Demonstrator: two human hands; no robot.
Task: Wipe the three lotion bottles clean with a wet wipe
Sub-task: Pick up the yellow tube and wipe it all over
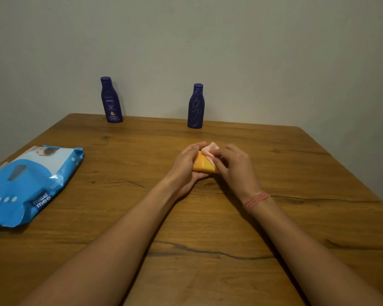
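A yellow lotion bottle (202,164) lies tilted in my left hand (184,167), which grips it from the left side above the middle of the table. My right hand (236,166) presses a pale wet wipe (209,150) against the bottle's upper end. Two dark blue lotion bottles stand upright at the table's far edge by the wall: one with a printed label (111,100) at the left, and one with pale scribble marks on it (196,107) further right.
A blue pack of wet wipes (29,184) lies flat at the table's left edge. The wooden table (208,239) ends at a plain wall behind the bottles. A pink thread band circles my right wrist.
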